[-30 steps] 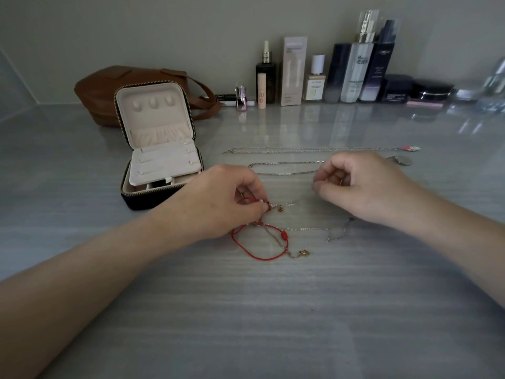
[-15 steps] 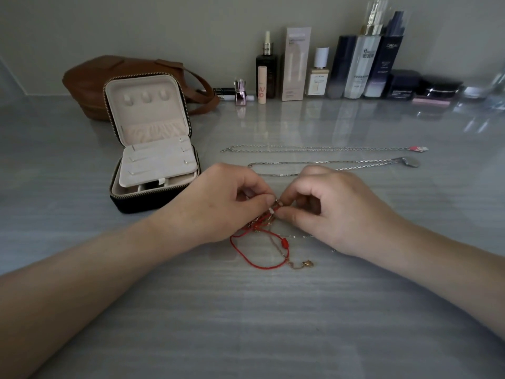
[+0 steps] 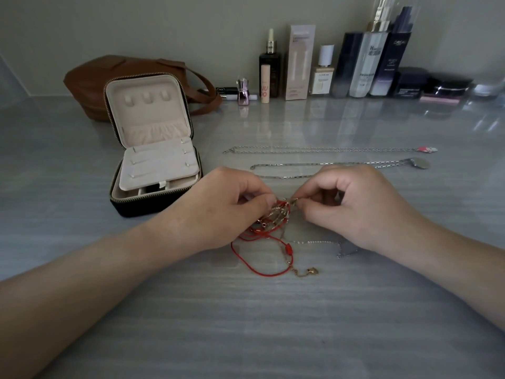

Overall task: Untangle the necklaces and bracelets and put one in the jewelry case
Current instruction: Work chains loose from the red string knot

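Here, left hand and right hand both pinching the tangled red cord and gold chain, open jewelry case just left.

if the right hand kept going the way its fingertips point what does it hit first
The right hand points left: first the tangle of red cord and gold chain it pinches, then probably the left hand close behind.

I read this as a home dressing table: skincare bottles and cream jars line the plain wall across the upper right of the frame, a brown leather handbag sits upper left behind an open jewelry case, all on a glossy grey countertop.
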Motion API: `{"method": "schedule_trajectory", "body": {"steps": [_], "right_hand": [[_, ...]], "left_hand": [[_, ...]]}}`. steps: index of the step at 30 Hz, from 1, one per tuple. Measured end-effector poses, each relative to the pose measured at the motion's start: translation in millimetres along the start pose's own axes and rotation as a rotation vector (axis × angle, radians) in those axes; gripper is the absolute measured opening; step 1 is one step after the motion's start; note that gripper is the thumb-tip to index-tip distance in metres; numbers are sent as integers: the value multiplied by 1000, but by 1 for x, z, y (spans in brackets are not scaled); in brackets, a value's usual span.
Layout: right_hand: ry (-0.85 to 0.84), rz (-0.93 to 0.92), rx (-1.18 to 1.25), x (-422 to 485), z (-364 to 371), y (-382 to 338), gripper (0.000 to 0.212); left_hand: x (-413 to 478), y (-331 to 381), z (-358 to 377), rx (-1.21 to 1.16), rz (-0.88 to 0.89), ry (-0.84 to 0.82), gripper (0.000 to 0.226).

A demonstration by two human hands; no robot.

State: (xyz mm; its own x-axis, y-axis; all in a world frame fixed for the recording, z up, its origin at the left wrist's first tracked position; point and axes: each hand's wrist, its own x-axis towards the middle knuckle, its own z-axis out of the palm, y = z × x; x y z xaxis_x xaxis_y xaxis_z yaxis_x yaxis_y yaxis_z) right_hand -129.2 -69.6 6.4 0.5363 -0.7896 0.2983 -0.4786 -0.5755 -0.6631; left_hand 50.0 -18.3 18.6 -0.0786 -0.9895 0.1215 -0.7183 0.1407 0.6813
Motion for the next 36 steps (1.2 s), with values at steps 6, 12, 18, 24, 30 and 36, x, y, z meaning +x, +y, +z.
{"method": "schedule_trajectory", "body": {"steps": [6,12,18,24,30,36], "right_hand": [[20,35,78,0,-2,1,12],[12,30,79,0,-2,2,10],[-11,-9,107,0,-3,1,11],[-17,-23,98,0,-1,3,8],[-50,-12,104,0,-2,1,11],[-47,32,84,0,-2,1,6]], "left_hand": [[0,1,1,2,15,12,15],[-3,-1,7,-61,59,70,11],[-2,-3,10,-102,99,80,11],[-2,-4,11,-106,101,76,10],[-2,-4,12,-134,119,86,13],[-1,-3,12,-170,103,82,14]]}}
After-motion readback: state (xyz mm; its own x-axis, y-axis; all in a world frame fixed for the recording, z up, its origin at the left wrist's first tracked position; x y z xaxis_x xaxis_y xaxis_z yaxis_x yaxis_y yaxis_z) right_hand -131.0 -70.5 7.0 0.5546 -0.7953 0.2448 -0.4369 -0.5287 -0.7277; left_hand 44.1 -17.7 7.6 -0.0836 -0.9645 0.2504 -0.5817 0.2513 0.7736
